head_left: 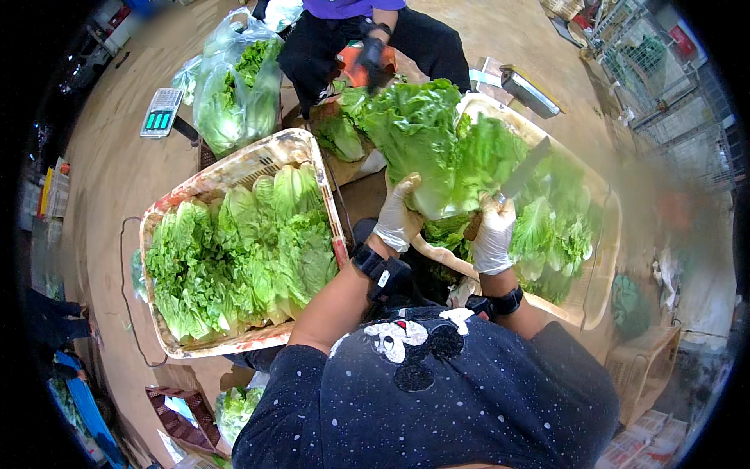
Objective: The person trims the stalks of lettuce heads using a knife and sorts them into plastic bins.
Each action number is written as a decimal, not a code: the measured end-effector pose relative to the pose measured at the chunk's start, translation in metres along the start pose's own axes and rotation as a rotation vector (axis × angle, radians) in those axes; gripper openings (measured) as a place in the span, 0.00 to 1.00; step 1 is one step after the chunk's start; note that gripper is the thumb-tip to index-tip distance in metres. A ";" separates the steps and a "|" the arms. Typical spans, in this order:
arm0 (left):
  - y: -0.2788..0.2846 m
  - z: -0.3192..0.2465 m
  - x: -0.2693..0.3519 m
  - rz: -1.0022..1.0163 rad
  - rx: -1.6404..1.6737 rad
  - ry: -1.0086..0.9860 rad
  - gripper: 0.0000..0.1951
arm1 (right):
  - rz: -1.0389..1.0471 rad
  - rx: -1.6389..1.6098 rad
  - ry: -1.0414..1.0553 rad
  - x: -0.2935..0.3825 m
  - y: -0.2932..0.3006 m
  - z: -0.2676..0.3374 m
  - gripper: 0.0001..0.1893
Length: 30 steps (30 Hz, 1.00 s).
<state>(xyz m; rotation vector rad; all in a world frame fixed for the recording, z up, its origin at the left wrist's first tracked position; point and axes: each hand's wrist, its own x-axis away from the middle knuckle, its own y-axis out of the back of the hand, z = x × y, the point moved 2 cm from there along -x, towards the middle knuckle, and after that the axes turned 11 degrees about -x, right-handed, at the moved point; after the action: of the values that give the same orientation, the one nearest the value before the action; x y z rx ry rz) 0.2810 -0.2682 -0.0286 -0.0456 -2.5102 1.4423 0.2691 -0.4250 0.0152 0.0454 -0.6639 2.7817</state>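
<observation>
My left hand [401, 217], in a pale glove, grips the base of a head of leafy lettuce [419, 140] held up in front of me. In my right hand [494, 231], gloved the same way, is a knife [526, 169], its blade angled up and to the right; the fingers also touch the lettuce near its base. Below and right of the hands stands a white plastic crate [606, 258] with more lettuce in it. At the left, another plastic crate [234, 347], stained along its rim, holds rows of lettuce heads [246, 240].
Across from me sits a person [375, 35] with dark gloves, near an orange container [351, 64]. A clear bag of lettuce [237, 88] stands beside a digital scale [161, 111]. A brown crate [184, 416] lies at the lower left; a metal-topped scale [530, 92] is upper right.
</observation>
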 end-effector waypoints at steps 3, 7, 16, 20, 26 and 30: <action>-0.019 -0.010 0.004 0.126 0.157 0.014 0.23 | 0.029 -0.220 -0.128 0.007 0.013 0.007 0.05; -0.027 -0.007 0.009 0.210 0.198 0.027 0.24 | -0.091 -0.119 -0.084 0.009 0.034 0.008 0.03; -0.038 -0.042 -0.002 0.164 0.084 -0.090 0.25 | -0.172 0.120 0.092 -0.002 0.066 0.060 0.09; -0.043 -0.070 0.015 0.294 -0.079 -0.204 0.34 | -0.153 0.490 0.096 -0.046 0.106 0.044 0.13; -0.016 -0.033 0.027 0.329 -0.057 0.075 0.48 | 0.089 0.166 -0.166 0.000 0.023 0.028 0.13; -0.029 -0.016 0.023 0.341 0.087 0.084 0.48 | 0.231 0.099 -0.071 0.003 -0.007 0.022 0.15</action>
<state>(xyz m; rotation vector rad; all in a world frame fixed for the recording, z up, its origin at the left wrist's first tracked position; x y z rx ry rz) 0.2653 -0.2663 0.0079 -0.5299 -2.4539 1.6319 0.2670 -0.4281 0.0378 0.0943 -0.5802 3.0470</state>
